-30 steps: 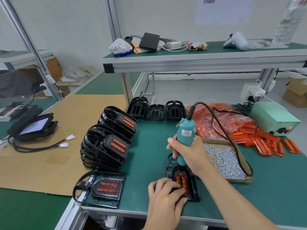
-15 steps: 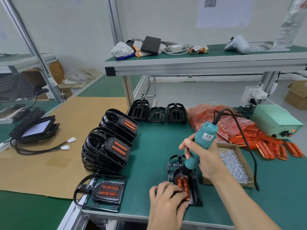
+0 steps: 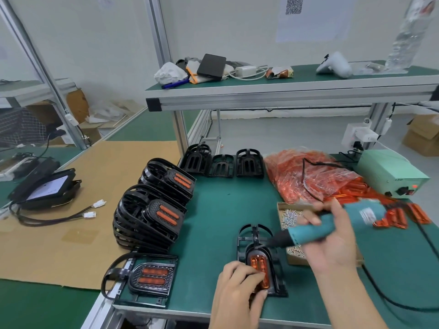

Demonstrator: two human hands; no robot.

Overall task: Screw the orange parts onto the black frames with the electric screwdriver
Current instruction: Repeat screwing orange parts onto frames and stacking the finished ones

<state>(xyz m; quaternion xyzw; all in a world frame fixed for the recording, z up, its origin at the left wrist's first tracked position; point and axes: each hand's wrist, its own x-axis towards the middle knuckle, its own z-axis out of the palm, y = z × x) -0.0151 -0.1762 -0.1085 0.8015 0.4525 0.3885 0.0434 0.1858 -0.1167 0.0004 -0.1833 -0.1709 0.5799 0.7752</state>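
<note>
Screwdriver [image 3: 332, 225], formerly upright on the orange part [image 3: 260, 269], now tilted aside in the right hand's [image 3: 330, 243] closed grip, over the screw box [image 3: 289, 216]. Left hand [image 3: 237, 288] presses part into black frame [image 3: 259, 236] on the tabletop [image 3: 225, 210]; likely another screw is due.

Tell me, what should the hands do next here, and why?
Probably dip the electric screwdriver into the box of screws for a fresh screw: the right hand holds it tilted off the orange part, while the left hand steadies the black frame.
</note>
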